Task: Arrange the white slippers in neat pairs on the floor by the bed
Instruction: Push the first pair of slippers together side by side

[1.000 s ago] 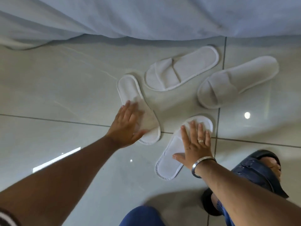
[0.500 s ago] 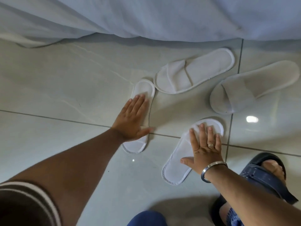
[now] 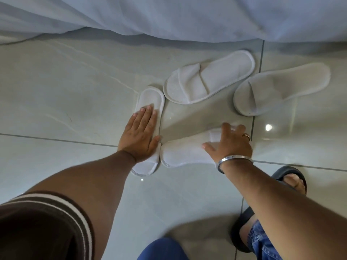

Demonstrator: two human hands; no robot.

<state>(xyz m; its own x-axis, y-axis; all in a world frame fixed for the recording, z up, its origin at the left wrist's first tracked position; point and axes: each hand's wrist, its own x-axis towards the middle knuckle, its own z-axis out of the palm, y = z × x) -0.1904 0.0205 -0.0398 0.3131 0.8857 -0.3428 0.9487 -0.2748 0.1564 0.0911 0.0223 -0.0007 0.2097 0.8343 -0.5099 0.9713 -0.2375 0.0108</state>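
Two slippers (image 3: 209,77) (image 3: 281,89) side by side before the bed (image 3: 169,15), two more (image 3: 150,98) (image 3: 185,152) nearer, under the hands (image 3: 139,136) (image 3: 230,145).

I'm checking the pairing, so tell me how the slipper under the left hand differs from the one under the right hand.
The slipper under the left hand lies lengthwise, pointing toward the bed sheet; the slipper under the right hand lies crosswise, nearly at a right angle to it. The left hand presses flat with straight fingers; the right hand has fingers spread and bent. The left one looks sharp, the right one blurred. Both are white, and their near ends almost meet.
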